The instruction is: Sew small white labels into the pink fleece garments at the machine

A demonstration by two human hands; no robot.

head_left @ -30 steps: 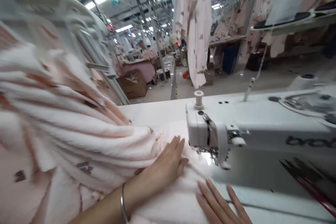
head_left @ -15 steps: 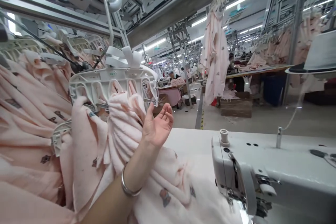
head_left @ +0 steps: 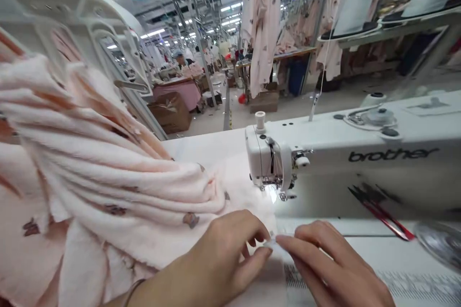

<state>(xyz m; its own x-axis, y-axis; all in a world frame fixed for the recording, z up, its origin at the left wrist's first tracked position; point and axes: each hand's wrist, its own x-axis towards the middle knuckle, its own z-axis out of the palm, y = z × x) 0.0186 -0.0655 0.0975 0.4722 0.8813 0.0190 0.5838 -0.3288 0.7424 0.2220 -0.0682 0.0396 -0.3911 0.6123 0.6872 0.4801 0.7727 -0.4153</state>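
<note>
A pale pink plush fabric with scattered brown and grey motifs spreads in deep folds across the left side, its flat right end lying beside the lit needle area. Beneath it is a smooth white tabletop; the ruler-like marks near its front edge are too small to read. On the right stands a white metal sewing machine, its arm lettered "brother" in dark lower-case type. A long pale pink patterned garment hangs beyond it.

The person's left hand is curled low over the fabric, thumb and forefinger pinching a small whitish piece in front of the needle area. The right hand has its fingers bunched, one fingertip meeting that piece; whether it grips cannot be told. Red-handled metal snips lie under the machine's arm.
</note>
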